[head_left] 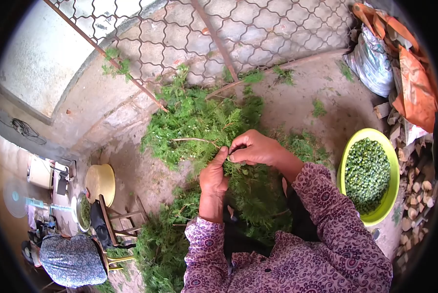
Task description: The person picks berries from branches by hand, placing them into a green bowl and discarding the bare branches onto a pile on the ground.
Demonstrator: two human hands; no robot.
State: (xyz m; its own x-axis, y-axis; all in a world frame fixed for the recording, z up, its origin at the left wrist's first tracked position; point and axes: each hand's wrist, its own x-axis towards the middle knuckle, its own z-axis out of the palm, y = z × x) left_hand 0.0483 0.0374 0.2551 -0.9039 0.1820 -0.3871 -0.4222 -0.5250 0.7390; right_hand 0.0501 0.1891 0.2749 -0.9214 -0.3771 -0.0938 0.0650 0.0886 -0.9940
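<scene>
- Up at twelve o'clock, wavy wire mesh (214, 39) with rusty bars against a rough wall.
- Below it, feathery greenery (194, 117) heaped centrally, spilling down towards seven.
- At five, a purple shirt (346, 219), all swirls and rosettes.
- Past three o'clock, cut firewood (414, 198), pale round ends showing; above, crinkled orange sheeting (414, 88) and, at two, a glossy white sack (370, 66).
- Just past three, the smooth oval lime basin (342, 180), holding plenty of small round green berries (368, 171).
- At eight, another person (72, 261) in speckled cloth; near them a round tan tub (101, 183) and a pale bowl (75, 209) with greenery in it.
- Dead centre, left hand (214, 178): thumb raised, fingers curled, gripping a sprig.
- Right hand (258, 149) meets it, fingertips narrowed to a pinch; can't tell what's between them.
- And the sprig (194, 140) itself: thin brown stem pointing to nine over the heap.
</scene>
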